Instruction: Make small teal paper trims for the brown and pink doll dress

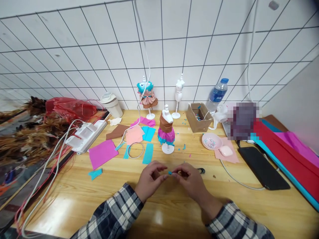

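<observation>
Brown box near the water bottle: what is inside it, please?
Inside the brown box are small mixed items, with a blue bit and something thin and white. The front wall and upper items hide the bottom.

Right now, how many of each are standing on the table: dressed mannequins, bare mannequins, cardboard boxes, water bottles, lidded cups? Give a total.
Dressed mannequins: 2
Bare mannequin: 1
Cardboard box: 1
Water bottle: 1
Lidded cup: 1
Total: 6
</observation>
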The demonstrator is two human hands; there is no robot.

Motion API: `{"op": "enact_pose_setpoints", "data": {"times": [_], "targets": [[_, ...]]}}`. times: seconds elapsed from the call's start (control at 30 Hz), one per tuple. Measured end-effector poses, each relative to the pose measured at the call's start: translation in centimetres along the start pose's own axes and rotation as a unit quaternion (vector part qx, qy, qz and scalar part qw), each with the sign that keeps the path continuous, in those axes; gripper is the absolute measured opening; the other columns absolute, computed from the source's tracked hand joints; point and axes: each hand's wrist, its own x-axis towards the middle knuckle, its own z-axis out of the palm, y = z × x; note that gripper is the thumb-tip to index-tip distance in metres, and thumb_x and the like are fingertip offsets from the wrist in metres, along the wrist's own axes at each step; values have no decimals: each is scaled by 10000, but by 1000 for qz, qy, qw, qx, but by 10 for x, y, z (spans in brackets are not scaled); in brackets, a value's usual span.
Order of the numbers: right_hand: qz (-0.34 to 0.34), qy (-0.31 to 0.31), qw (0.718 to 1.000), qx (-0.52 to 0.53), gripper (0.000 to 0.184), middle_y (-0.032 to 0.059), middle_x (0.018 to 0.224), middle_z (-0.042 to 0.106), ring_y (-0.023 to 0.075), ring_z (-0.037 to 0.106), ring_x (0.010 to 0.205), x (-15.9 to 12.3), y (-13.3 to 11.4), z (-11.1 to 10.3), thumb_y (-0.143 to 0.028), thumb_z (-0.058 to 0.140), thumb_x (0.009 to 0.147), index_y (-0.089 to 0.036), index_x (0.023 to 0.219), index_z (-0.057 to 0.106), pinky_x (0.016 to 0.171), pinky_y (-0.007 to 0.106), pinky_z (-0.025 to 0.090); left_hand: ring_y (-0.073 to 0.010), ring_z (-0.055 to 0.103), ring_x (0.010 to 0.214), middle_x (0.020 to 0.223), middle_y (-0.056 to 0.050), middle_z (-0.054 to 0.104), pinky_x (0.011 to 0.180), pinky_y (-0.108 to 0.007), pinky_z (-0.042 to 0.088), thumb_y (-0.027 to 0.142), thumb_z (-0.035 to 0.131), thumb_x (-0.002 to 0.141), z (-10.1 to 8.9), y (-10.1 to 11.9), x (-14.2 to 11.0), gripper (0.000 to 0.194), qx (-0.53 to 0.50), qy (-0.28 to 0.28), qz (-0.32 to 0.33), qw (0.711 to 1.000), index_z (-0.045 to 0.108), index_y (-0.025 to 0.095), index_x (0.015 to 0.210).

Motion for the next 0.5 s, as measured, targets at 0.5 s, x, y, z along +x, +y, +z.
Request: {"op": "enact_pose_setpoints", "data": {"times": [0.5], "targets": [[-328, -109, 900, -266, 158, 28, 815, 683, 170, 537, 706, -13, 3, 5, -148, 509, 895, -217, 928, 648, 612, 313, 383, -227, 582, 978, 1030, -72, 674, 888, -389, 418, 350, 582, 844, -67, -46, 19, 215, 316, -41, 115, 941, 703, 231, 975]]}}
